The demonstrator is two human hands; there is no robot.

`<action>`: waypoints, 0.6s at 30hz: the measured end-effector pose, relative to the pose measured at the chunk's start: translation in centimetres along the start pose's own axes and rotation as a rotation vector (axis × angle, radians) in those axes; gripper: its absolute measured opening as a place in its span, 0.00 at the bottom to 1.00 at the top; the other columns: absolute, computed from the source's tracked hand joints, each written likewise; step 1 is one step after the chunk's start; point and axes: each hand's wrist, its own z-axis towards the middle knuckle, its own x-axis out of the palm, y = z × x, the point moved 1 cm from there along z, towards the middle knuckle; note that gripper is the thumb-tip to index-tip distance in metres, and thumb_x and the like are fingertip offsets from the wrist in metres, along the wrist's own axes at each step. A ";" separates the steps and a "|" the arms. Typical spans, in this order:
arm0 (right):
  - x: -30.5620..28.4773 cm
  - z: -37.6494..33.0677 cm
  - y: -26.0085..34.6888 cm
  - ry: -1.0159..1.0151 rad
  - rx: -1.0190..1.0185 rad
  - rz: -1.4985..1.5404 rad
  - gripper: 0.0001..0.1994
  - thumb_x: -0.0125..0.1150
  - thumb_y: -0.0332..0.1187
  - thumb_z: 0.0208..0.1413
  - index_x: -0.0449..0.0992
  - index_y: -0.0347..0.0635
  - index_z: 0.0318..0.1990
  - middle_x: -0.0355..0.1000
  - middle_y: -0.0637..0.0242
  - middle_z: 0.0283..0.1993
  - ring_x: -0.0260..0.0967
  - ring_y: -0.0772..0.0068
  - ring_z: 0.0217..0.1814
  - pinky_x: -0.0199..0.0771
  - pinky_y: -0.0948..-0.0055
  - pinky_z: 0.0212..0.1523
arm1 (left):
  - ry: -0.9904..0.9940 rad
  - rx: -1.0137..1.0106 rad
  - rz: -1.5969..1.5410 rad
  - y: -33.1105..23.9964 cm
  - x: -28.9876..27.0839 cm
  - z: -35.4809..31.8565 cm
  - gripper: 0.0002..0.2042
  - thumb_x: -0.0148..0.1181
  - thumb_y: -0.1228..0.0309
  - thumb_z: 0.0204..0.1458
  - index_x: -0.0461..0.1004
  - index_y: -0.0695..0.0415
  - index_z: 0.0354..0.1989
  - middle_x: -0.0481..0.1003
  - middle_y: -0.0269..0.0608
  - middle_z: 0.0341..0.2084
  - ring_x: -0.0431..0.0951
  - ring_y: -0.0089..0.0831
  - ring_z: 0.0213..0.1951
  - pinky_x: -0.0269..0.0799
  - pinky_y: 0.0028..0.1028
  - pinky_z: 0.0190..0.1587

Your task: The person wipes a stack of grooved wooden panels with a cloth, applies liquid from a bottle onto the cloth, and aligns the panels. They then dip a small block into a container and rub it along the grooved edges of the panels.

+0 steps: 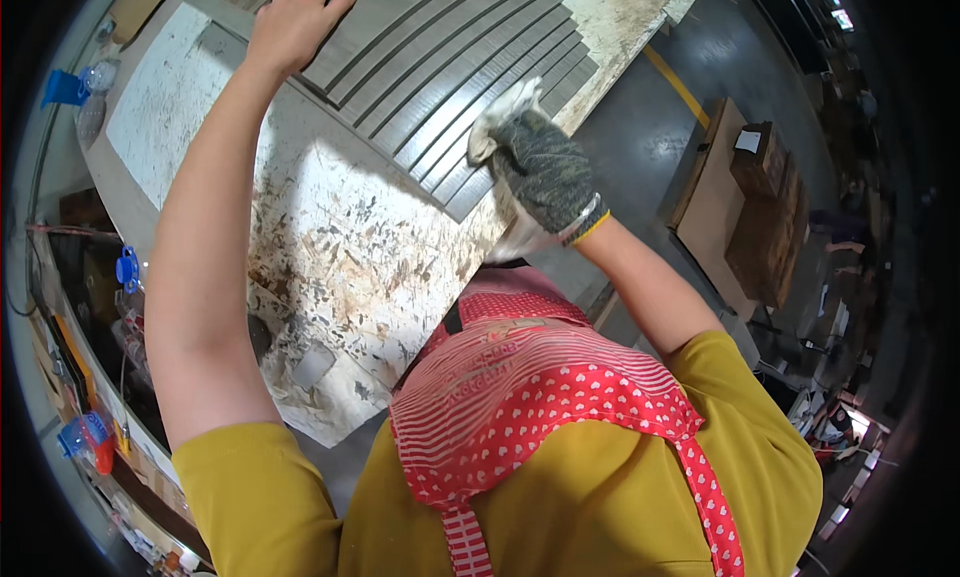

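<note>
Several flat grey strips (450,52) lie side by side on the worktable, stepped at their ends, with dark gaps between them. My bare left hand (303,22) lies over their far left end, fingers stretched out; the fingertips are partly cut off by the upper edge of the view. My right hand (545,162), in a dark grey knit glove with a yellow cuff, is closed on a white cloth (505,107) over the near right ends of the strips. Part of the cloth hangs below the wrist. The fingers inside the bunched cloth are hidden.
The worktable (340,247) has a white, paint-chipped top; its right edge runs diagonally beside me. A crumpled pale sheet (340,397) lies at its near corner. Bottles with blue caps (128,269) stand along the left. Beyond the floor at right are brown boxes (765,227).
</note>
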 end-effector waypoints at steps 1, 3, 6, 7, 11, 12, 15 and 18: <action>0.1 0.2 -1.4 -0.071 0.089 0.083 0.33 0.73 0.45 0.30 0.71 0.31 0.44 0.72 0.54 0.40 0.68 0.56 0.51 0.69 0.64 0.51 | 0.114 -0.012 -0.011 -2.1 -1.3 0.5 0.32 0.51 0.47 0.53 0.55 0.43 0.66 0.54 0.39 0.66 0.52 0.41 0.67 0.51 0.42 0.65; 0.6 0.0 3.7 -0.256 -0.152 -0.609 0.34 0.71 0.46 0.31 0.71 0.32 0.46 0.70 0.53 0.42 0.68 0.53 0.50 0.69 0.63 0.51 | 0.221 -0.038 -0.014 -2.6 -2.2 0.6 0.40 0.62 0.50 0.48 0.52 0.52 0.67 0.54 0.52 0.66 0.52 0.46 0.67 0.48 0.38 0.67; 0.6 -0.3 5.6 -0.202 -0.088 -0.027 0.17 0.55 0.32 0.49 0.71 0.35 0.46 0.69 0.51 0.42 0.70 0.53 0.46 0.73 0.64 0.46 | 0.214 -0.060 -0.075 -0.5 -1.0 0.5 0.40 0.60 0.48 0.48 0.51 0.48 0.68 0.53 0.49 0.66 0.52 0.47 0.66 0.49 0.38 0.67; 0.8 -0.1 4.3 -0.215 -0.147 0.025 0.17 0.57 0.33 0.48 0.71 0.36 0.46 0.69 0.52 0.42 0.70 0.54 0.45 0.73 0.65 0.46 | 0.117 -0.043 -0.025 0.2 -0.3 0.1 0.32 0.50 0.46 0.53 0.54 0.42 0.66 0.54 0.38 0.66 0.52 0.41 0.67 0.51 0.41 0.65; -1.5 0.1 -1.9 -0.327 0.096 -0.026 0.17 0.55 0.34 0.48 0.70 0.33 0.43 0.69 0.54 0.40 0.69 0.52 0.40 0.70 0.61 0.47 | 0.043 -0.039 0.085 -0.7 -0.1 0.5 0.26 0.40 0.45 0.59 0.58 0.37 0.65 0.55 0.28 0.66 0.53 0.36 0.67 0.55 0.43 0.63; -1.9 0.6 -0.7 -0.338 0.007 -0.214 0.16 0.54 0.34 0.47 0.71 0.33 0.43 0.70 0.54 0.40 0.69 0.52 0.40 0.69 0.62 0.48 | 0.039 -0.035 0.085 -0.5 -0.1 0.5 0.26 0.40 0.45 0.59 0.58 0.37 0.65 0.55 0.28 0.66 0.53 0.36 0.67 0.55 0.43 0.63; -0.6 -0.3 4.3 -0.122 -0.109 -0.442 0.19 0.53 0.32 0.49 0.71 0.31 0.48 0.68 0.46 0.51 0.64 0.47 0.57 0.66 0.54 0.56 | 0.015 0.042 -0.031 0.0 -0.1 0.7 0.26 0.40 0.47 0.59 0.58 0.39 0.65 0.55 0.29 0.66 0.53 0.37 0.67 0.55 0.42 0.63; 1.5 -0.6 2.0 -0.157 -0.030 0.028 0.19 0.53 0.33 0.50 0.71 0.33 0.49 0.67 0.49 0.54 0.63 0.47 0.60 0.65 0.54 0.59 | 0.072 -0.031 -0.026 -0.2 -0.2 0.5 0.26 0.41 0.48 0.59 0.58 0.40 0.65 0.55 0.29 0.66 0.52 0.36 0.67 0.54 0.44 0.63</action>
